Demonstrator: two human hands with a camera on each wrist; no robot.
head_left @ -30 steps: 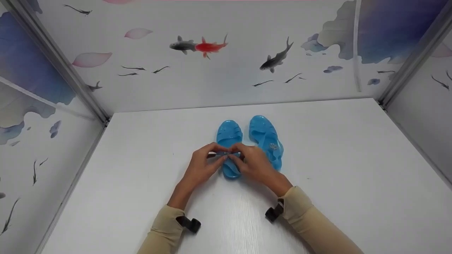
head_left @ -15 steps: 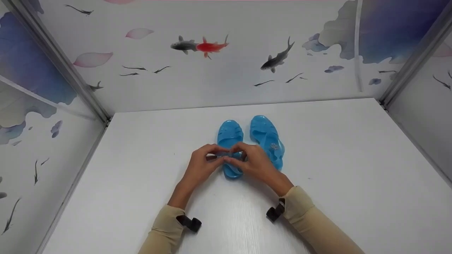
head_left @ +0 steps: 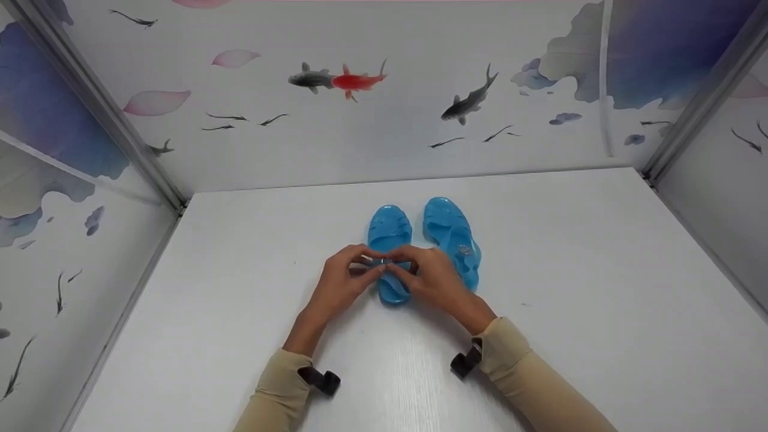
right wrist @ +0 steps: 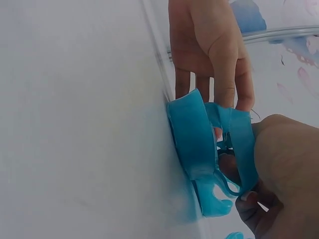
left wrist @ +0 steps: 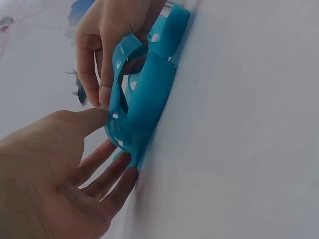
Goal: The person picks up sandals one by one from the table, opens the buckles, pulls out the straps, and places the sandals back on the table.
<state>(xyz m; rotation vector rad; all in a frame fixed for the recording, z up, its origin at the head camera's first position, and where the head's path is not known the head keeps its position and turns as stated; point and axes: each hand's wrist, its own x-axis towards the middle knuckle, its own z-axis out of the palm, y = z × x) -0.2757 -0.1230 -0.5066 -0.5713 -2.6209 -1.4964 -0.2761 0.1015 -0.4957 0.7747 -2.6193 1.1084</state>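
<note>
A pair of glossy blue jelly sandals stands on the white table, toes pointing away. Both hands are over the left sandal [head_left: 390,223], meeting at its ankle strap [right wrist: 244,144]. My left hand [head_left: 344,279] pinches the strap between thumb and index finger from the left side, its other fingers spread beside the shoe in the left wrist view. From the opposite side my right hand [head_left: 437,277] pinches the strap with its thumb and fingertips. A small bright glint shows between the fingertips; the fastening itself is mostly hidden by them.
The right sandal [head_left: 445,219] stands just right of the left one, partly behind the right hand, a silvery buckle [head_left: 464,249] on its strap. White panels with painted fish [head_left: 360,80] border the table [head_left: 252,336] at the back and sides.
Both hands stay at the left sandal's strap. Their fingertips shift slightly: the thumbs nearly met half a second ago and are a little apart now. The sandals have not moved.
</note>
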